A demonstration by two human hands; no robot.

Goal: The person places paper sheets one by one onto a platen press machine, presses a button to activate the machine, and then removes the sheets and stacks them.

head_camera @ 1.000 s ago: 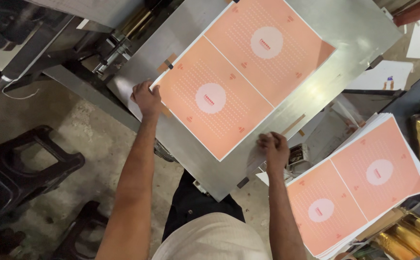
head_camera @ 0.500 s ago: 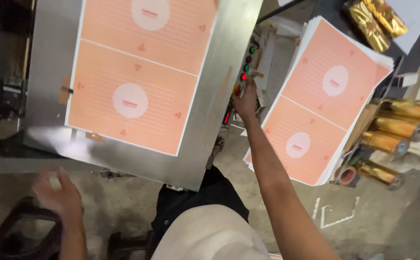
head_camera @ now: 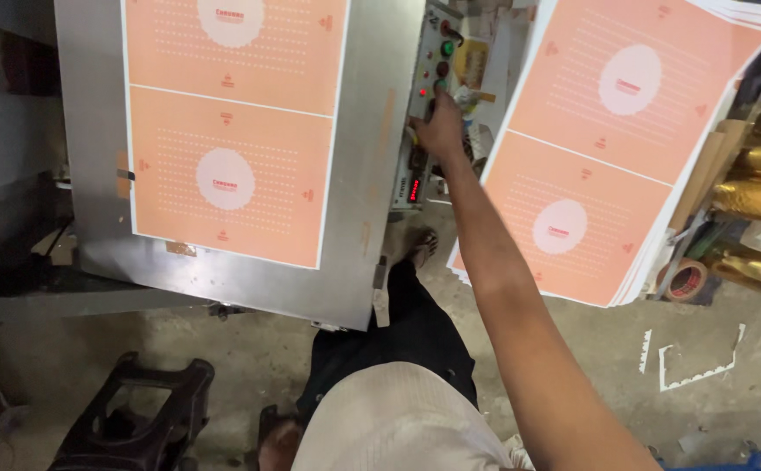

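Nearest the camera, a pale shirt and dark trousers are seen from above, with a black plastic stool [head_camera: 132, 419] on the concrete floor [head_camera: 729, 384] at lower left. The right arm is stretched up and away from the body. The right hand [head_camera: 441, 131] is laid on the control panel [head_camera: 424, 113] at the right edge of the metal machine bed [head_camera: 372, 174]; fingers are extended onto the row of round buttons, nothing is grasped, and which button is pressed cannot be told. A small red digital readout [head_camera: 414, 189] is seen just below the hand. The left hand is not in view.

On the bed, left of the panel, a peach printed sheet [head_camera: 228, 131] with white oval centres is lying flat. Right of the arm, a stack of like peach sheets [head_camera: 598, 148] is seen, tilted in frame. A roll of brown tape [head_camera: 685, 280] is lying just beside the stack's lower corner. Gold foil rolls [head_camera: 760, 201] are stacked at the far right.
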